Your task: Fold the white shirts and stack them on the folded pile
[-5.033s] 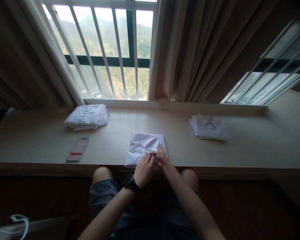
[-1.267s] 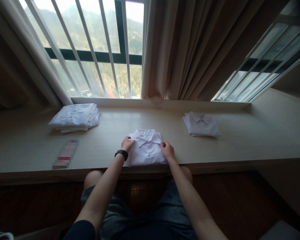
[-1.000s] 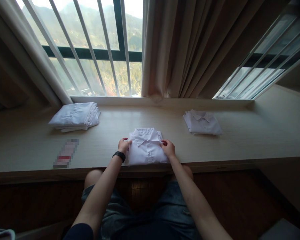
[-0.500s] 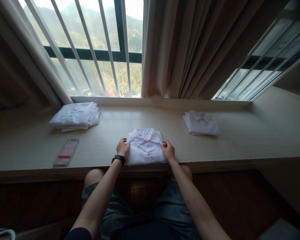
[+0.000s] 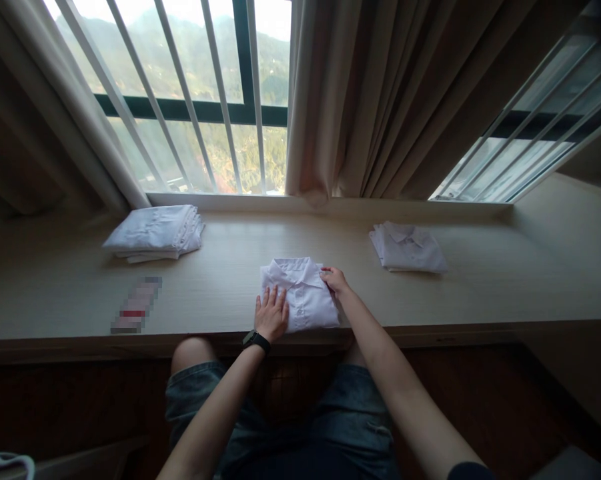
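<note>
A folded white shirt [image 5: 303, 293], collar up, lies at the near edge of the wooden sill [image 5: 230, 267] right in front of me. My left hand [image 5: 271, 315], with a black watch on its wrist, lies flat with fingers spread on the shirt's lower left part. At the shirt's upper right corner, beside the collar, my right hand [image 5: 334, 280] touches the cloth with its fingertips; whether it pinches the cloth I cannot tell.
A stack of folded white shirts [image 5: 155, 231] lies at the back left of the sill. Another folded pile [image 5: 407, 247] lies at the back right. A blurred flat object [image 5: 135, 313] lies at the left front. Curtains [image 5: 380, 100] and window bars stand behind.
The shirt was turned collar up since five seconds ago. In the last half second my left hand moved from the shirt's left edge onto its lower left, flat; my right hand slid up towards the collar.
</note>
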Motion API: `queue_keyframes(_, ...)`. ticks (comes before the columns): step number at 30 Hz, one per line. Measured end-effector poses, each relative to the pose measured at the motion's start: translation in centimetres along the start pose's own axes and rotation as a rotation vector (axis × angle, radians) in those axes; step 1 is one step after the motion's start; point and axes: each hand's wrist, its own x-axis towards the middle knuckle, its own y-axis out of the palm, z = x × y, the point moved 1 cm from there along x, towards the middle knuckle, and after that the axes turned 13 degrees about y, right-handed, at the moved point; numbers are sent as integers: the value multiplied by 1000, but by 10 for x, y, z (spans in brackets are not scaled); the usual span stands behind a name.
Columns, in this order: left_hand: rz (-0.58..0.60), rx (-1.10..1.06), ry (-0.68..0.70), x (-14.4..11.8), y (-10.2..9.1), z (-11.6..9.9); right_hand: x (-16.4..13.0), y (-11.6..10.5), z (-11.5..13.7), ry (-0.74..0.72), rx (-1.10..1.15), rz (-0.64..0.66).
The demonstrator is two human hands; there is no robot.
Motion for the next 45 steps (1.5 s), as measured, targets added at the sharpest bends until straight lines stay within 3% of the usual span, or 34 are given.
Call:
queue_keyframes(7, -93, -53, -13, -3, 9, 11, 4, -1, -8, 3, -19, -107)
queue_keyframes(13, -191, -113, -165, 12, 9, 25, 8, 0, -11, -29, -115, -130)
queue_keyframes(19, -157, -29, -23, 40, -8, 33, 19, 1, 7, -56, -257, -157)
queue_keyframes(22, -113, -11, 21, 45, -3, 36, -2, 2, 9, -191, -372, -179)
queue_keyframes(25, -66, -17, -30, 44, 8, 39, -40, 10, 1, -451, -686, -91)
queue_keyframes(26, -65, -12, -43, 43, 11, 39, -53, 13, -3, -474, -799, -55)
queue_keyframes(31, -96, 25, -75, 41, 20, 43, -78, 23, -23, -320, -1049, 24)
queue_keyframes(35, -109, 16, -72, 42, 18, 46, -76, 23, -22, -342, -1062, -13)
queue_keyframes(39, -142, -7, -25, 39, 0, 31, -92, 21, -13, -509, -998, -106)
queue_keyframes(43, -169, 8, 148, 25, -19, -1, -115, 23, -17, -653, -969, -60)
queue_keyframes(45, -145, 15, 142, 17, -19, -10, -119, 25, -23, -644, -979, -29)
